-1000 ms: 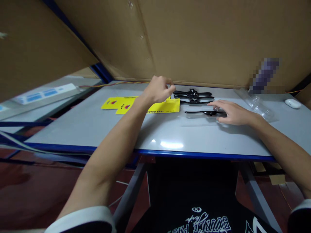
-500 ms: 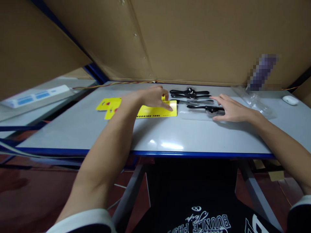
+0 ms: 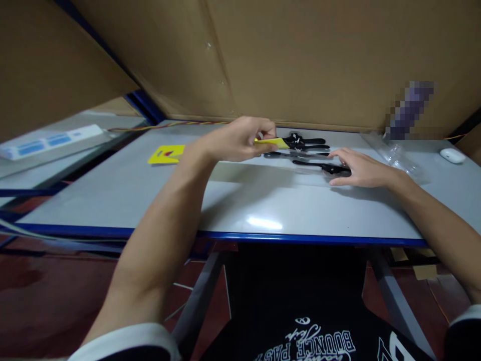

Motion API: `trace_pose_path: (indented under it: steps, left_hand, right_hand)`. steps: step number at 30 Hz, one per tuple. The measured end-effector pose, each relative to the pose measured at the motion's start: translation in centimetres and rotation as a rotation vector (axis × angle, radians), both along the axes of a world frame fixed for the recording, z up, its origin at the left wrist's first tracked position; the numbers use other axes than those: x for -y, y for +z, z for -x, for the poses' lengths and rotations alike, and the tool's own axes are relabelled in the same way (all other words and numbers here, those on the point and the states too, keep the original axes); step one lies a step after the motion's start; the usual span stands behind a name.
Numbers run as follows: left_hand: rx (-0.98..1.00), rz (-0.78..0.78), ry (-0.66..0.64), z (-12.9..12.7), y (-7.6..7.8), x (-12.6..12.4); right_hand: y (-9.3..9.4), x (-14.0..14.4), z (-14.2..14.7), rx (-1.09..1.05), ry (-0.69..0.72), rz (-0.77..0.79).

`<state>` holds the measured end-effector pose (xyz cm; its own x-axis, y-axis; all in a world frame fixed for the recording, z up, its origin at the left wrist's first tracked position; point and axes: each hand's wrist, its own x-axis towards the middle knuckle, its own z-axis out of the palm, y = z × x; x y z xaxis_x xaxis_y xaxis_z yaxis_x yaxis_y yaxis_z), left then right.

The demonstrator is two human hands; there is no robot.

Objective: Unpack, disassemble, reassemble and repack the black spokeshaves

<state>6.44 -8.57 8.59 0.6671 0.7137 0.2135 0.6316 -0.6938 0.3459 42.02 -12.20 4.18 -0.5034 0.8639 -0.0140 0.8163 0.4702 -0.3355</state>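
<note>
My left hand (image 3: 240,138) pinches a yellow card (image 3: 272,143) and holds it lifted edge-on above the grey table (image 3: 263,200). My right hand (image 3: 363,168) lies flat on a clear plastic sleeve, fingers resting on a black tool (image 3: 319,165) inside it. Further black tools (image 3: 304,144) lie just behind, near the lifted card. A pile of yellow cards (image 3: 167,154) stays on the table at the left.
Cardboard sheets (image 3: 300,60) wall off the back and left of the table. A heap of clear plastic bags (image 3: 394,153) and a white mouse-like object (image 3: 453,155) sit at the right. A red-yellow wire (image 3: 180,124) runs along the back edge. A white strip (image 3: 48,142) lies on a shelf to the left.
My left hand came down on the top yellow card, pinched it, and lifted it off the table toward the black tools. My right hand stayed on the sleeve.
</note>
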Motion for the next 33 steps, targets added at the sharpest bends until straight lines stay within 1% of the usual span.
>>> trace_pose_path:
  steps: [3, 5, 7, 10, 14, 18, 21, 24, 28, 33]
  left_hand:
    - [-0.009, 0.034, -0.125, -0.9, -0.7, -0.2]
    - [-0.047, 0.034, -0.148, -1.4, -1.0, -0.3]
    - [-0.108, 0.010, -0.124, -1.7, -1.0, -0.3]
    - [-0.177, -0.018, -0.034, -1.4, -0.9, -0.4]
    - [-0.223, 0.076, 0.057, -0.6, -1.3, -1.1]
    - [-0.276, 0.153, 0.123, -0.7, -2.1, -1.9]
    - [-0.320, 0.153, 0.144, -1.2, -2.7, -2.0]
    - [-0.359, 0.151, 0.134, -1.8, -3.0, -1.9]
    - [-0.354, 0.171, 0.142, -2.2, -2.9, -1.7]
    - [-0.312, 0.139, 0.179, -2.0, -2.6, -1.9]
  right_hand:
    - [-0.1, -0.1, 0.0, -0.002, 0.012, -0.005]
    - [-0.1, -0.2, 0.0, -0.002, 0.013, -0.008]
    - [-0.1, -0.2, 0.0, 0.000, 0.013, -0.007]
    - [-0.1, -0.2, 0.0, 0.001, 0.014, -0.009]
    - [-0.2, -0.3, -0.1, 0.010, 0.020, -0.021]
    - [-0.2, -0.4, -0.7, 0.066, 0.028, -0.047]
    - [0.1, -0.4, -1.2, 0.139, 0.023, -0.108]
    - [0.4, -0.4, -1.6, 0.189, 0.012, -0.138]
    - [0.5, -0.5, -1.8, 0.182, -0.009, -0.097]
    - [0.5, -0.6, -1.7, 0.148, -0.042, -0.041]
